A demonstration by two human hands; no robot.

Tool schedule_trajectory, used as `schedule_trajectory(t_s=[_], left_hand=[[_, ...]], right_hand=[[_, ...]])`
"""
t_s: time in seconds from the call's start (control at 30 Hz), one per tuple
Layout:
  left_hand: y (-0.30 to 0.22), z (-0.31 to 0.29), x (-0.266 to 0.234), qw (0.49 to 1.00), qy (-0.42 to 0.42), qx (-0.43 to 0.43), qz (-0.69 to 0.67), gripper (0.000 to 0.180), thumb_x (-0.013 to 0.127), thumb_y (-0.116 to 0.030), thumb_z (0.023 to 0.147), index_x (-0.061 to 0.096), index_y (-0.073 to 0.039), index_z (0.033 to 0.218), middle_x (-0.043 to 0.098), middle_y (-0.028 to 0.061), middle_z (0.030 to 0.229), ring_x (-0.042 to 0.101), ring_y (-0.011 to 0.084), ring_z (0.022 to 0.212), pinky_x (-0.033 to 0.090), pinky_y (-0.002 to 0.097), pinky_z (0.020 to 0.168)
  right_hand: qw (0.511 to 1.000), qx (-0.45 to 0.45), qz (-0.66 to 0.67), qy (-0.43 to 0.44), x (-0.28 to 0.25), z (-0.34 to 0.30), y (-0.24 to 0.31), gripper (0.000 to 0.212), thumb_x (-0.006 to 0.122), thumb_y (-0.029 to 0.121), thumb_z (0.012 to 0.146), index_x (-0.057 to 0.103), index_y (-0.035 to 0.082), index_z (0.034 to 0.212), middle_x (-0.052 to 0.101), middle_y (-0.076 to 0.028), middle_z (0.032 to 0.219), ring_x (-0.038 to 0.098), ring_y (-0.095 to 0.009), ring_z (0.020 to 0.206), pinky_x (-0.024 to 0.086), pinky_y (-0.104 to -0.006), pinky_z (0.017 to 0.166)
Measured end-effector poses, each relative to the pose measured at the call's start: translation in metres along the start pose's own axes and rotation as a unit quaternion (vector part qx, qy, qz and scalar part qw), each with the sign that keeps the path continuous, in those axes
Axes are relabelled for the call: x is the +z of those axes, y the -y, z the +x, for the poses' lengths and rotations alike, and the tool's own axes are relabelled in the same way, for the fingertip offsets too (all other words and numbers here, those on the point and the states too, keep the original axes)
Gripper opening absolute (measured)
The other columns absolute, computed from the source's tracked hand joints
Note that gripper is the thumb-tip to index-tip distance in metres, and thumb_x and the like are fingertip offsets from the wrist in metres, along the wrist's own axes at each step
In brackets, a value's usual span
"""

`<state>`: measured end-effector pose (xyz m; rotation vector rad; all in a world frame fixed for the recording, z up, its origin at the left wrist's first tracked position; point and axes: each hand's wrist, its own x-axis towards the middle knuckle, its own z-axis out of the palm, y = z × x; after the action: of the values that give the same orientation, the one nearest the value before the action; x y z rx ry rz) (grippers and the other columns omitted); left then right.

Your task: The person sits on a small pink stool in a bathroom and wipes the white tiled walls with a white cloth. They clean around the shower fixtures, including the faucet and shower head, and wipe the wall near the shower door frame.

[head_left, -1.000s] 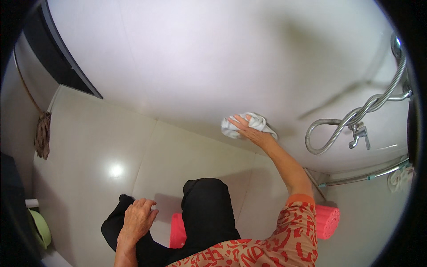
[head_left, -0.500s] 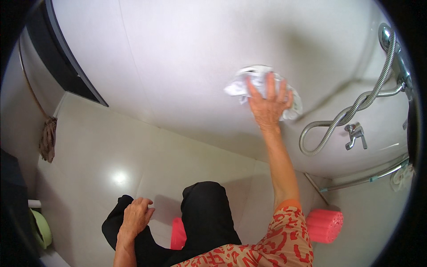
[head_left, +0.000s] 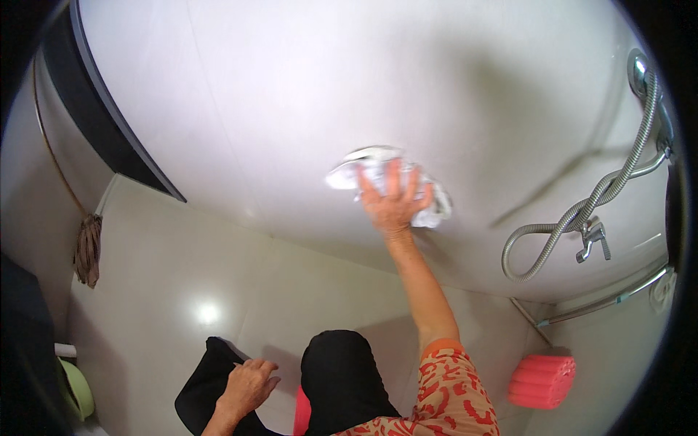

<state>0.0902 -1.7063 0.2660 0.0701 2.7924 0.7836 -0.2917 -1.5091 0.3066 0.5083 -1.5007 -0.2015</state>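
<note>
My right hand (head_left: 396, 205) presses a white cloth (head_left: 432, 215) flat against the pale wall (head_left: 291, 109), its fingers spread over the crumpled fabric. The cloth sticks out past the fingertips and to both sides of the hand. Over on the left, my left hand (head_left: 249, 385) lies on my knee in black trousers, loosely bent and open, with no object in it.
At right, a shower hose (head_left: 600, 190) loops near a tap (head_left: 595, 240). A mop (head_left: 88, 251) leans at left by a dark frame (head_left: 116, 116). A ribbed pink stool (head_left: 542, 381) stands lower right; a green basin (head_left: 77, 389) sits lower left.
My right hand has slid the cloth down and to the left along the wall. My left hand still rests on the knee; the whole view has shifted slightly.
</note>
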Motion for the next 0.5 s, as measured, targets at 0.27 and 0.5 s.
schedule_trajectory(t_s=[0.27,0.5], left_hand=[[-0.008,0.042,-0.034,0.991,-0.051,0.096,0.079,0.022,0.067,-0.023,0.081,0.061,-0.008,0.096,0.061,0.0083,0.088,0.062,0.0277,0.085,0.049,0.0409,0.070],[-0.001,0.069,-0.028,0.987,0.024,0.104,0.122,0.026,0.065,-0.025,0.084,0.061,-0.007,0.102,0.063,0.0112,0.096,0.062,0.0316,0.094,0.051,0.0425,0.079]], right_hand=[[0.846,-0.428,0.147,0.283,0.005,-0.014,0.047,0.041,0.052,0.024,0.089,0.048,0.020,0.129,0.029,-0.004,0.150,0.036,-0.026,0.130,0.032,-0.0447,0.101],[0.933,-0.220,0.185,0.218,-0.015,0.048,-0.005,0.040,0.060,0.018,0.082,0.055,0.028,0.120,0.032,0.000,0.150,0.032,-0.024,0.133,0.036,-0.0452,0.098]])
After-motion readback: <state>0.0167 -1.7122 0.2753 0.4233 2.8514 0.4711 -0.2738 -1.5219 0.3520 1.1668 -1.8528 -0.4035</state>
